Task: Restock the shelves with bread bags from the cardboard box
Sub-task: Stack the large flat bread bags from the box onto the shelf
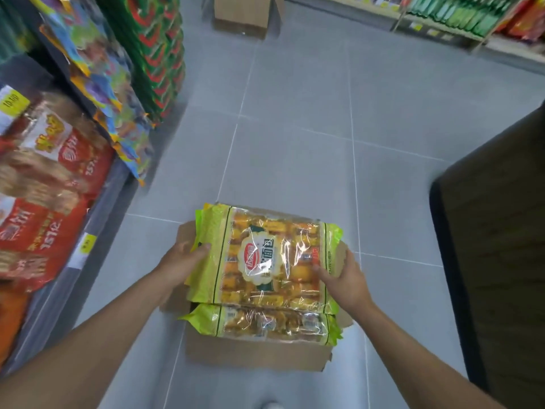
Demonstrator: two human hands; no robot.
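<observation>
Along the left edge, shelves point(97, 208) are seen stocked with snack packs: red-and-orange bags point(44, 184) lie nearest, multicoloured bags point(103, 84) sit beyond them, and green-and-red packs point(159, 54) are stacked farther down the aisle. Yellow price tags point(11, 103) are fixed to the shelf edges.

The left hand point(182, 261) is stretched forward from a bare forearm and is clamped on the left end of a bread bag point(265, 258) — the thumb lies on top of the green seal, while the other fingers are hidden beneath it. The bag is green at both ends and clear in the middle, with yellow-wrapped pieces and a round label visible through the film. It is held flat, directly over an open cardboard box point(253, 352) that stands on the grey tiled floor point(295, 128). A second bread bag point(265, 323) of the same kind is seen lying inside the box, just under the held one, its near edge showing.

The right hand point(345, 278) is closed on the right end of the held bag, fingers spread over the top of the film near the seal.

Farther back, another cardboard box point(244, 13) stands on the floor at the top of the view. To the right, a dark brown surface point(495, 246) fills the edge — what it belongs to cannot be told — and above it, far shelving point(472, 22) with green and orange packs is blurred.
</observation>
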